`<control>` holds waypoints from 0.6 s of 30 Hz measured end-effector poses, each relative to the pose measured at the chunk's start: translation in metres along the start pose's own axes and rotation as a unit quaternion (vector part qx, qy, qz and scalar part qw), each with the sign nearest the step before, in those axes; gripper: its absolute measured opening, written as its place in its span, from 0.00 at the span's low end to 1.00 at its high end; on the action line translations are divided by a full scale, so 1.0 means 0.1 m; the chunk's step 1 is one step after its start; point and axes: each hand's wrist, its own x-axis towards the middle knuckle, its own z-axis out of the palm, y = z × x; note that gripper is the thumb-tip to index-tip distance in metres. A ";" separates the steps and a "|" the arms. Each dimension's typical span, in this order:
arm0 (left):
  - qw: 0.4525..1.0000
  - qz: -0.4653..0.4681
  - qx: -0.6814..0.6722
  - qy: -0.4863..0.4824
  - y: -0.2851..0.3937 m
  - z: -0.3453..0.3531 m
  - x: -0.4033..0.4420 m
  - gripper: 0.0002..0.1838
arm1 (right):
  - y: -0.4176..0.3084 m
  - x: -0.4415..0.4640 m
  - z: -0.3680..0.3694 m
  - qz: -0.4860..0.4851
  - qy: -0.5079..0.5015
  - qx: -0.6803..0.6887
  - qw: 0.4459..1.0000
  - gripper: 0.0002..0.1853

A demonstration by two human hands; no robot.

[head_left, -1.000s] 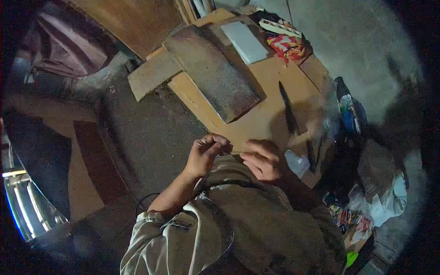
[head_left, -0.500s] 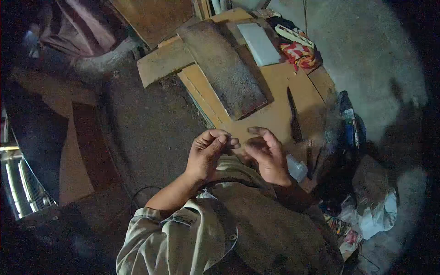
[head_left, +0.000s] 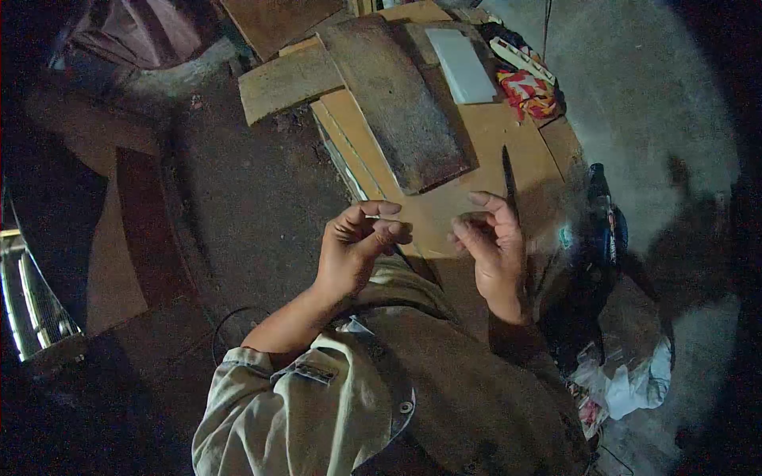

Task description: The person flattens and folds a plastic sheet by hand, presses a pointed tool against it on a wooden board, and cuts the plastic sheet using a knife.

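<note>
My left hand [head_left: 345, 250] is raised over my lap, thumb pressed to the curled middle finger and index finger lifted off the thumb. Anything between those fingertips is too small or hidden to make out. To its right, my right hand [head_left: 498, 258] has its thumb and fingers curved and apart, with nothing visible in it. Beyond both hands lies a brown board [head_left: 468, 206], and on it a dark, worn slab [head_left: 397, 103]. A long dark blade-like tool [head_left: 509, 170] lies just past my right fingertips.
A white rectangular block [head_left: 462, 67], a red and yellow cloth [head_left: 528, 94] and a pale slotted strip [head_left: 521, 59] lie at the back. Dark bottle-like items [head_left: 601, 210] stand at right, above crumpled plastic bags [head_left: 635, 389]. A shiny metal grille [head_left: 32, 297] is at far left.
My right hand has moved right, away from my left hand, and its fingers have spread. My left index finger has lifted from the thumb. The view has shifted slightly.
</note>
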 end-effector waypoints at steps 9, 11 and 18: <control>0.999 0.028 -0.014 0.020 0.05 0.03 -0.01 0.14 | -0.05 0.05 0.04 -0.031 0.005 0.022 0.999 0.21; 0.999 0.020 -0.020 0.023 0.07 0.04 -0.02 0.14 | -0.04 0.05 0.03 -0.033 0.001 0.031 0.999 0.21; 1.000 -0.015 -0.023 0.009 0.14 -0.01 -0.02 0.12 | -0.08 0.06 0.02 -0.029 0.000 0.031 0.999 0.19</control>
